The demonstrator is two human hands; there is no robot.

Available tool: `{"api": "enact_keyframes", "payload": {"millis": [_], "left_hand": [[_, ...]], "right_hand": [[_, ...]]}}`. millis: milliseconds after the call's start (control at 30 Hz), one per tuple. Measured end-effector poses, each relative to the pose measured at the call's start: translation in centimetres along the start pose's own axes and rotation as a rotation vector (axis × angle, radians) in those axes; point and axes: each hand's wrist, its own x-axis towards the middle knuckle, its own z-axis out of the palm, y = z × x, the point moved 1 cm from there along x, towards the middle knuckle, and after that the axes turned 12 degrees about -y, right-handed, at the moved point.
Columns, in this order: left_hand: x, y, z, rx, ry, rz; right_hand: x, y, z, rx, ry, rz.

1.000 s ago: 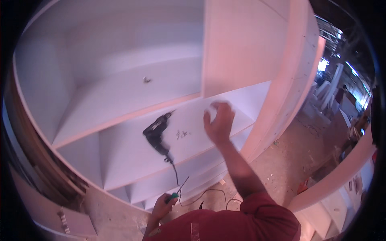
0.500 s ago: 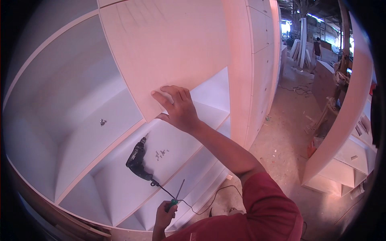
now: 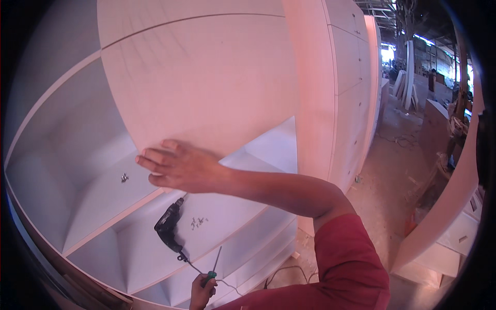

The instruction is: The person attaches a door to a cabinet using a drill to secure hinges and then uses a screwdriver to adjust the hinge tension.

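A pale door panel (image 3: 222,88) stands ajar on a large white cabinet. My right hand (image 3: 181,168) lies against its lower left corner, fingers stretched out toward the panel's left edge; the hand hides that corner. Low at the front, my left hand (image 3: 201,289) is closed round the green handle of a screwdriver (image 3: 218,261), its shaft pointing up. Between the two hands a black power drill (image 3: 168,225) rests on a cabinet shelf (image 3: 227,212). Small metal screws (image 3: 198,223) are scattered beside the drill.
Another small heap of hardware (image 3: 124,177) sits in the left compartment. Tall closed cabinet fronts (image 3: 349,77) run off on the right. A power cord (image 3: 289,267) trails over the floor. At the far right stands another pale cabinet (image 3: 444,232), with boards (image 3: 408,82) leaning farther back.
My right hand has shifted left to the door's left edge, and its forearm lies more level. The view has tilted up, so the drill and shelves appear lower. My left hand keeps the screwdriver.
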Motion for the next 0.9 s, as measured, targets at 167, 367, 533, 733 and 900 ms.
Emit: {"api": "enact_keyframes", "payload": {"millis": [167,367,533,733,900], "left_hand": [[1.4,-0.6,1.1,-0.196,0.217,0.092],[-0.4,0.4,1.0,-0.189,0.310,0.227],[-4.4,3.1,-0.8,-0.254,0.573,0.587],[-3.3,11.7,-3.7,0.001,0.652,0.835],[-0.4,19.2,-6.5,0.097,0.666,0.867]], "right_hand": [[-0.4,0.6,0.2,-0.054,0.053,-0.030],[-1.2,1.0,-0.3,0.004,-0.035,-0.051],[-0.5,0.9,-0.5,0.047,-0.064,-0.050],[-1.5,0.2,-0.9,-0.151,0.050,-0.029],[-4.0,-2.5,-3.9,-0.069,0.219,0.059]]}}
